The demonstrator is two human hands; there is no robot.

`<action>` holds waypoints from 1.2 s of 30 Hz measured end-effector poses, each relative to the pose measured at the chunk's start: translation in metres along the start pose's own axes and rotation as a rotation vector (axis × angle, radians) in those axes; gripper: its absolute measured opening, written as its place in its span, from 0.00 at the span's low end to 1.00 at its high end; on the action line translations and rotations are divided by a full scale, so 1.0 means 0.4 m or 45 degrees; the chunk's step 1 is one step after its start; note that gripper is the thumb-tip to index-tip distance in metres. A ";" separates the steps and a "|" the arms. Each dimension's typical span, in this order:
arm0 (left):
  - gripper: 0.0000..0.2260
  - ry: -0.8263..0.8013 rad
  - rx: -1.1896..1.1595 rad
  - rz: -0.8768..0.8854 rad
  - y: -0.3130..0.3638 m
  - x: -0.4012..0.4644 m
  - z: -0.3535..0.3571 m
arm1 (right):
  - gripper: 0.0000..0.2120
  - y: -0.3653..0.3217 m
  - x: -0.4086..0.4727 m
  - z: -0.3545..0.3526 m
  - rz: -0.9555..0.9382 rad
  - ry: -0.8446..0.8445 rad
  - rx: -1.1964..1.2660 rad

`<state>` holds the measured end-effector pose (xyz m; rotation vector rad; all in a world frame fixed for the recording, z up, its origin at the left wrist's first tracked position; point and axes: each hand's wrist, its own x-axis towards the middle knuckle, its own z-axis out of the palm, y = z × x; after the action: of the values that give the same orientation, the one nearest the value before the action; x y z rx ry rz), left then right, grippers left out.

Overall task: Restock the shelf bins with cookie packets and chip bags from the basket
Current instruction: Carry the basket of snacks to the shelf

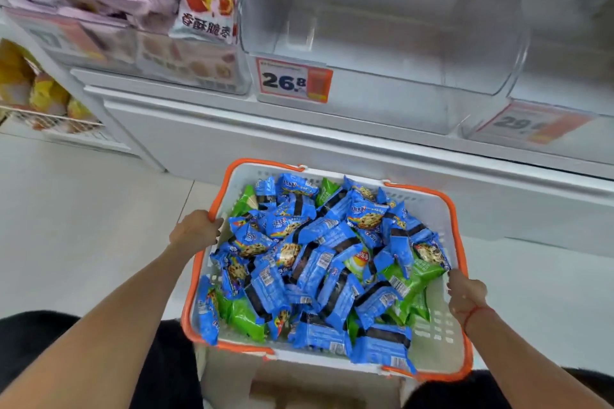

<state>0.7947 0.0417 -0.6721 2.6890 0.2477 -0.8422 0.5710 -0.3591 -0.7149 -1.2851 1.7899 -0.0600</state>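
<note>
Both forearms out, left hand (pixel 196 229) and right hand (pixel 465 292) curled round the orange rim of the basket (pixel 442 216). Heaped inside: blue cookie packets (pixel 319 262), green chip bags (pixel 246 315). Still positioning, apparently; next, free one hand, load the empty clear bin (pixel 382 53) above.

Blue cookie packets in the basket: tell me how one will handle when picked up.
The blue cookie packets look like small sealed film wrappers, so probably light. The glossy film may be slippery. They lie heaped loosely in the basket, so lifting one could shift its neighbours.
</note>
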 end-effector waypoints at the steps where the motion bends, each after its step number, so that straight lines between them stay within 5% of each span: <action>1: 0.13 0.006 -0.015 0.006 -0.004 0.009 0.014 | 0.06 0.000 -0.009 0.002 -0.028 0.010 -0.005; 4: 0.13 0.021 -0.020 0.031 -0.018 0.032 0.044 | 0.09 0.009 0.001 0.020 -0.102 0.014 0.005; 8: 0.14 0.058 -0.053 0.089 -0.026 0.050 0.059 | 0.26 0.016 -0.005 0.041 -0.189 0.092 -0.014; 12: 0.15 0.031 -0.061 0.173 -0.037 0.053 0.060 | 0.22 -0.024 -0.036 0.055 -0.334 0.227 -0.234; 20: 0.17 0.040 0.208 0.181 -0.022 0.046 0.052 | 0.24 -0.118 -0.016 0.027 -0.447 -0.372 -0.432; 23: 0.20 0.162 0.200 0.239 0.007 0.040 0.068 | 0.18 -0.121 -0.021 0.087 -0.455 -0.048 -0.511; 28: 0.20 0.409 0.304 0.346 0.028 0.048 0.083 | 0.22 -0.119 -0.071 0.171 -0.677 0.418 -0.417; 30: 0.16 0.509 0.313 0.388 0.026 0.050 0.083 | 0.36 -0.104 -0.049 0.181 -0.797 0.507 -0.354; 33: 0.13 0.622 0.348 0.416 0.023 0.051 0.089 | 0.22 -0.123 -0.042 0.183 -0.815 0.541 -0.534; 36: 0.13 0.696 0.378 0.407 0.022 0.045 0.100 | 0.23 -0.128 -0.028 0.189 -0.801 0.529 -0.551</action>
<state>0.7907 0.0210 -0.7115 3.0692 -0.2063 -0.0399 0.6603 -0.3407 -0.7266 -2.2510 1.7108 -0.3239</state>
